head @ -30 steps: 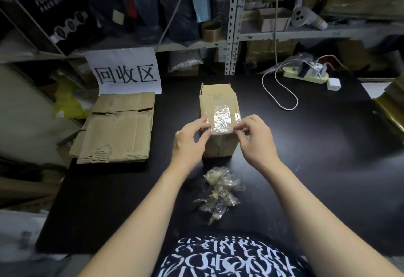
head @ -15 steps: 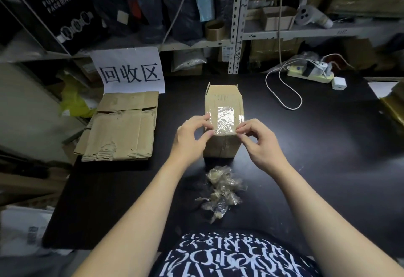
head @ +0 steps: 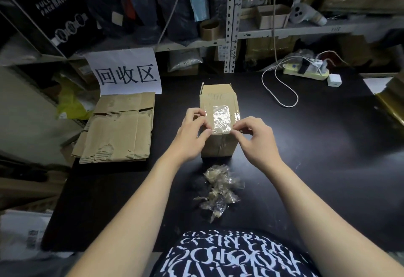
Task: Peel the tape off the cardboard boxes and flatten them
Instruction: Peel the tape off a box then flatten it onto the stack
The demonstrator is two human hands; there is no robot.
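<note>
Shift: right hand (head: 255, 138) has nudged its fingertips in along the near edge, from the right side of the tape (head: 221, 116) to its near right corner. The left hand (head: 190, 136) has barely budged, and the cardboard box (head: 219, 148) sits on the same spot.
Cardboard box: standing on the black tabletop (head: 317, 145), centre of the scene, between the two hands. Its far flaps stand open.
Tape: a clear, shiny patch stuck flat across the top of the box, running to the near top edge. No lifted corner can be made out.
Left hand: gripping the box at its left top edge, fingers curled over the top just beside the tape, thumb pressed at the near edge.
Right hand: thumb and forefinger pinched together on the tape's near right corner, the other fingers curled loosely behind, wrist off to the near right.
Arms: both forearms reach in from the near edge and converge on the box.
Peeled tape pile (head: 218, 191): crumpled clear scraps on the tabletop, just near of the box, between the forearms.
Flattened cardboard (head: 118, 132): stacked flat at the left of the tabletop, well apart from the hands, below a paper sign (head: 126, 71).
</note>
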